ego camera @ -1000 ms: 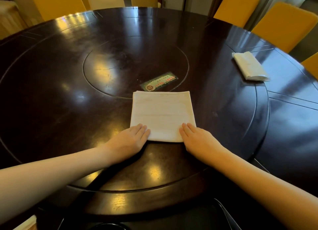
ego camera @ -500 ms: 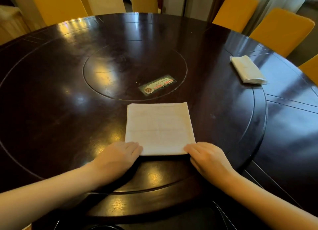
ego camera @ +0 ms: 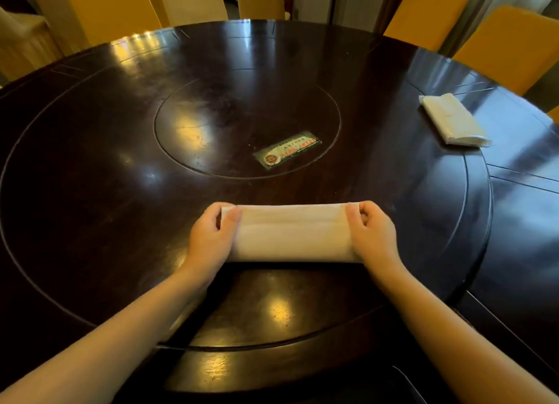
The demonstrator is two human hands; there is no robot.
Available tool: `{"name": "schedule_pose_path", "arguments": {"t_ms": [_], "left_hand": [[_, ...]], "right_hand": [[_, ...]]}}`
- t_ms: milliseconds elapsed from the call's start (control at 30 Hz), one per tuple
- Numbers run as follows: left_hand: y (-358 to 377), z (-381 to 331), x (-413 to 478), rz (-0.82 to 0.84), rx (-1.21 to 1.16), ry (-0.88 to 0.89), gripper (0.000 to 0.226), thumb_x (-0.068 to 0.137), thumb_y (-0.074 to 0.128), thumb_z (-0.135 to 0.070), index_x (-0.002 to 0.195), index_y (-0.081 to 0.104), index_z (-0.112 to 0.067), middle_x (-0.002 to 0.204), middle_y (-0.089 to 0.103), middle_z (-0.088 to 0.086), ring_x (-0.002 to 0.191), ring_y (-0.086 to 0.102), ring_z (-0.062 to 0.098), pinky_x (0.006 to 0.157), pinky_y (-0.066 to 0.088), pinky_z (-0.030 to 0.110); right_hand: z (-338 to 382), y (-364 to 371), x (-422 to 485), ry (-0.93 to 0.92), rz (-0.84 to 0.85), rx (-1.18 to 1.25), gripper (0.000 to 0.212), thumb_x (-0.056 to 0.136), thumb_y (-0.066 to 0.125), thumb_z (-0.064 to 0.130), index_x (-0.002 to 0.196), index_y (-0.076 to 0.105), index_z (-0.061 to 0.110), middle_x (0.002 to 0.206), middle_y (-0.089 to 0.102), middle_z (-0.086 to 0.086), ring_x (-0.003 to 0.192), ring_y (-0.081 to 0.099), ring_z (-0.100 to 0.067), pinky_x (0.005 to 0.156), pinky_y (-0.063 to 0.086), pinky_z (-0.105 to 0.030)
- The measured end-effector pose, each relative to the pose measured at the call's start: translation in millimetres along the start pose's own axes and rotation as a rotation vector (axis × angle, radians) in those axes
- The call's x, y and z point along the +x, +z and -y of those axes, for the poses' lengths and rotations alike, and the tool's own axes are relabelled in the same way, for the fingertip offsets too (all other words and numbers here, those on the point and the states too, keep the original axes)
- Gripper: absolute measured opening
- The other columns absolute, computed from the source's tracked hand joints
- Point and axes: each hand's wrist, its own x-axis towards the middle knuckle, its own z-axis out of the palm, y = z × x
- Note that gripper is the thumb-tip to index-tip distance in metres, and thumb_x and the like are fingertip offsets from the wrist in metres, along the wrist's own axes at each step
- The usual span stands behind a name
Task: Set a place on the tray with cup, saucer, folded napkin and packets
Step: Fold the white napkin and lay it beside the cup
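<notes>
Napkin (ego camera: 292, 232), left hand (ego camera: 211, 237) and right hand (ego camera: 373, 237) grip pinching its ends, on glossy table (ego camera: 106, 161) (yellow chairs (ego camera: 423, 13) beyond).

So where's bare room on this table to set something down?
Bare table left of the left hand; the inset circle behind the green label; the stretch between right hand and the folded cloth. Crowded where both hands grip the napkin.
</notes>
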Motion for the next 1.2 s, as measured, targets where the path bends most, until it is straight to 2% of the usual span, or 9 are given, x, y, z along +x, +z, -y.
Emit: {"name": "schedule_pose_path", "arguments": {"t_ms": [200, 333, 533, 667, 767, 867, 967, 1033, 1200], "left_hand": [[26.0, 9.0, 31.6, -0.09, 0.439, 0.03, 0.023, 0.095, 0.041, -0.038, 0.087, 0.043, -0.016, 0.076, 0.054, -0.002, 0.07, 0.05, 0.025, 0.06, 0.035, 0.033], [33.6, 12.3, 33.9, -0.122, 0.727, 0.159, 0.024, 0.098, 0.034, -0.035, 0.089, 0.039, -0.013, 0.081, 0.062, 0.007, 0.072, 0.059, 0.034, 0.058, 0.033, 0.035], [38.0, 16.4, 41.3, -0.169, 0.85, 0.209, 0.025, 0.093, 0.047, -0.033, 0.099, 0.051, -0.009, 0.094, 0.061, 0.009, 0.079, 0.051, 0.024, 0.069, 0.032, 0.033], [33.4, 16.2, 42.7, -0.146, 0.887, 0.146, 0.041, 0.093, 0.048, -0.038, 0.121, 0.048, -0.009, 0.114, 0.054, 0.013, 0.101, 0.049, 0.029, 0.083, 0.038, 0.037], [33.7, 7.4, 34.9, -0.218, 0.831, 0.306, 0.043, 0.094, 0.047, -0.029, 0.13, 0.047, -0.008, 0.127, 0.054, 0.015, 0.116, 0.048, 0.033, 0.093, 0.038, 0.043], [48.7, 2.9, 19.5, -0.062, 0.871, 0.598, 0.045, 0.094, 0.041, -0.016, 0.138, 0.042, -0.009, 0.145, 0.044, 0.011, 0.137, 0.037, 0.026, 0.114, 0.024, 0.045], [55.3, 14.5, 17.9, 0.126, 0.987, 0.401, 0.048, 0.1, 0.019, -0.028, 0.147, 0.023, -0.017, 0.158, 0.019, 0.002, 0.147, 0.009, 0.015, 0.119, 0.0, 0.044], [53.5, 23.5, 21.5, 0.129, 1.006, 0.318, 0.051, 0.099, 0.014, -0.033, 0.148, 0.017, -0.02, 0.159, 0.012, -0.001, 0.147, 0.003, 0.013, 0.119, 0.0, 0.046], [49.4, 29.7, 26.4, 0.188, 1.021, 0.329, 0.056, 0.097, 0.015, -0.04, 0.149, 0.008, -0.021, 0.16, 0.003, -0.004, 0.146, -0.002, 0.009, 0.117, -0.004, 0.043]], "right_hand": [[-4.2, 36.8, 13.1, 0.04, -0.169, -0.339, 0.024, 0.099, 0.029, 0.026, 0.087, 0.045, 0.013, 0.068, 0.05, 0.004, 0.06, 0.049, -0.02, 0.052, 0.034, -0.029], [-10.6, 45.1, 13.3, -0.051, -0.257, -0.584, 0.025, 0.099, 0.03, 0.017, 0.09, 0.05, 0.005, 0.065, 0.053, -0.005, 0.048, 0.036, -0.015, 0.052, 0.03, -0.028], [-15.7, 51.4, 15.1, -0.049, -0.32, -0.765, 0.018, 0.098, 0.032, 0.012, 0.092, 0.049, 0.006, 0.086, 0.057, -0.011, 0.075, 0.047, -0.024, 0.068, 0.033, -0.036], [-14.2, 48.5, 15.9, -0.047, -0.269, -0.819, 0.026, 0.093, 0.041, 0.007, 0.119, 0.047, 0.007, 0.111, 0.051, -0.014, 0.1, 0.046, -0.03, 0.085, 0.035, -0.042], [1.0, 51.6, 19.0, -0.279, -0.218, -0.665, 0.042, 0.092, 0.049, 0.016, 0.134, 0.042, 0.008, 0.132, 0.05, -0.012, 0.124, 0.043, -0.029, 0.105, 0.03, -0.045], [17.6, 75.8, 12.5, -0.565, 0.182, -0.605, 0.049, 0.097, 0.037, 0.018, 0.144, 0.028, 0.008, 0.152, 0.031, -0.011, 0.143, 0.022, -0.028, 0.116, 0.014, -0.044], [5.2, 95.7, 1.8, -0.627, 0.37, -0.791, 0.052, 0.101, 0.019, 0.032, 0.149, 0.011, 0.014, 0.159, 0.012, -0.005, 0.147, 0.002, -0.022, 0.118, 0.001, -0.04], [-2.4, 97.9, 0.9, -0.602, 0.35, -0.81, 0.054, 0.1, 0.014, 0.038, 0.149, 0.009, 0.017, 0.159, 0.01, -0.003, 0.147, 0.001, -0.019, 0.116, -0.003, -0.037], [-16.1, 77.2, 9.8, -0.495, 0.307, -0.832, 0.059, 0.096, 0.012, 0.048, 0.149, 0.006, 0.022, 0.16, 0.006, 0.001, 0.147, -0.001, -0.017, 0.116, -0.005, -0.037]]}}
